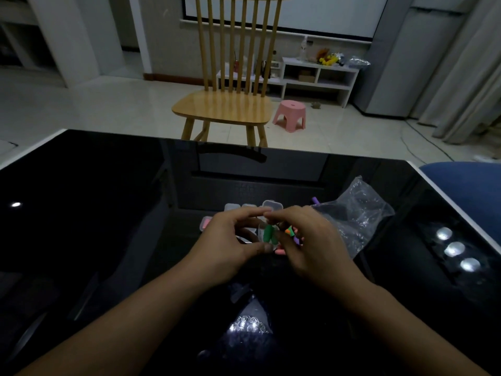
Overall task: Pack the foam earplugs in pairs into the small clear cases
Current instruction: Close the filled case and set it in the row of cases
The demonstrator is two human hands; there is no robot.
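Observation:
Both hands meet over the middle of the black glass table (108,213). My left hand (230,245) pinches a small clear case (267,234) that holds green earplugs (268,232). My right hand (311,242) touches the same case from the right, fingertips at its top edge. Loose earplugs in orange, pink and purple (291,232) lie under my right fingers, mostly hidden. Several more clear cases (272,205) stand in a row just beyond the hands, and one with pink content (206,222) sits to the left.
A crumpled clear plastic bag (357,213) lies right of the hands, a purple earplug (315,200) by it. Beyond the table's far edge stand a wooden chair (225,107) and a pink stool (290,115). A blue cushion (466,191) borders the right edge.

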